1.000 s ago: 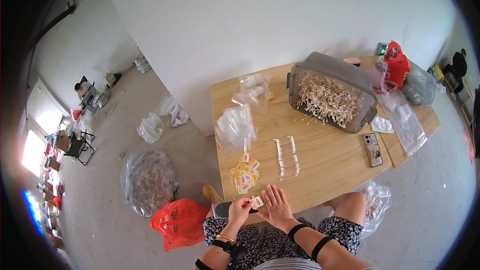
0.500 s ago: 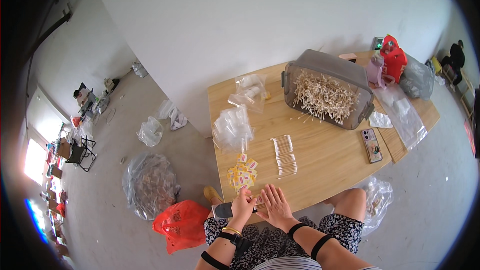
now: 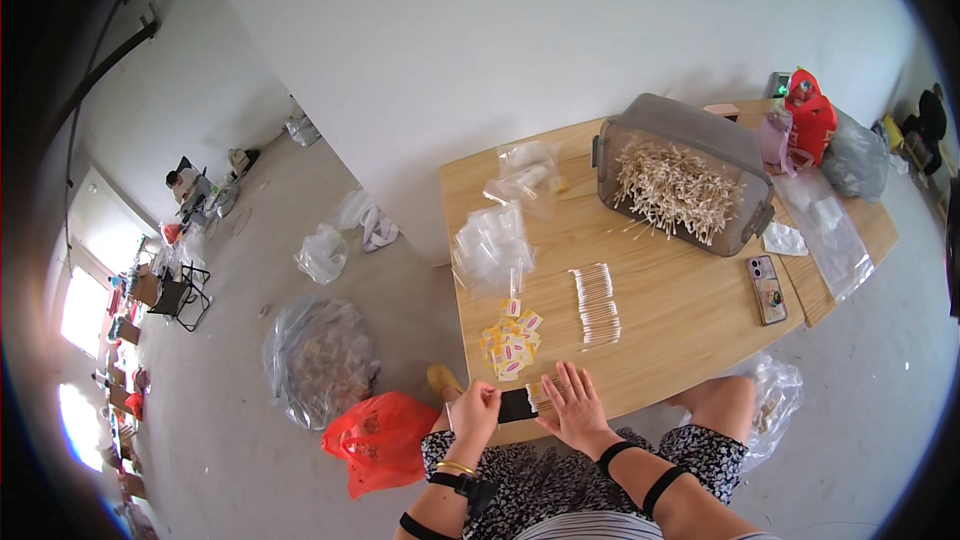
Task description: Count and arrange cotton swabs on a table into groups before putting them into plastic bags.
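Note:
Near the front edge of the table, my right hand (image 3: 578,418) lies flat with its fingers stretched out. It rests against a small group of cotton swabs (image 3: 541,395), partly covering them. My left hand (image 3: 476,414) is closed in a pinch at the table edge; what it holds, if anything, is too small to make out. Between the two hands lies a flat black piece (image 3: 515,405). Just beyond it is a pile of small yellow and white cards (image 3: 509,348). Farther in, a neat row of cotton swabs (image 3: 597,305) lies on the wood.
A grey plastic bin (image 3: 684,127) tipped on its side holds many loose swabs (image 3: 675,190). Clear small bags (image 3: 492,250) lie at the table's left. A phone (image 3: 767,290) sits at the right. A red bag (image 3: 372,440) and a large clear sack (image 3: 320,360) stand on the floor.
My left hand has come away from the right, uncovering the black piece between them. The right hand stays flat by the swabs. The whole view has shifted slightly.

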A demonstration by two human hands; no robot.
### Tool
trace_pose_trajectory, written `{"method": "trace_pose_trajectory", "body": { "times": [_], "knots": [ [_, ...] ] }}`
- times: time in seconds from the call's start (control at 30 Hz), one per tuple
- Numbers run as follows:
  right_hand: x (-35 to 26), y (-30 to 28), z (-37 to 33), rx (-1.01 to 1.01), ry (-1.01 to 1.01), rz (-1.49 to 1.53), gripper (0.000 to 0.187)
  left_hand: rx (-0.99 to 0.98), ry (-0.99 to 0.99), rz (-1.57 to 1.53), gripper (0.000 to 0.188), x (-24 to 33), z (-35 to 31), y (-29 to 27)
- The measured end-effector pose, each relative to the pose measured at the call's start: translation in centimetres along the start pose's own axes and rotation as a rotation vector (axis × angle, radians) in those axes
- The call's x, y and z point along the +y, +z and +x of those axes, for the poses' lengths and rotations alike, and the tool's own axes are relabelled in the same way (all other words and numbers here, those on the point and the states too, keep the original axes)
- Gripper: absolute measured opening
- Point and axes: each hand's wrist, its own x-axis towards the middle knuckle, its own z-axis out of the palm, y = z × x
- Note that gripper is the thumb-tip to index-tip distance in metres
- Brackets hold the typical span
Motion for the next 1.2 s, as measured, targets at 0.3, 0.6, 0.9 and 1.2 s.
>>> {"method": "trace_pose_trajectory", "body": {
  "times": [0.3, 0.6, 0.9, 1.2],
  "knots": [
    [-2.7, 0.6, 0.5, -0.01, -0.017, 0.056, 0.086, -0.174, 0.258, 0.486, 0.033, -0.9, -1.0, -0.9],
    [-6.3, 1.7, 1.5, 0.025, 0.016, 0.098, 0.086, -0.277, 0.059, 0.184, 0.024, -2.0, -0.4, -0.8],
    [-7.5, 1.8, 2.0, 0.043, -0.024, 0.11, 0.085, -0.146, 0.123, 0.169, 0.022, -2.5, -0.9, -0.3],
    [-7.5, 2.1, 2.4, 0.027, 0.002, 0.303, 0.09, 0.245, 0.208, 0.135, 0.032, -4.0, -1.1, -1.2]
  ]
}}
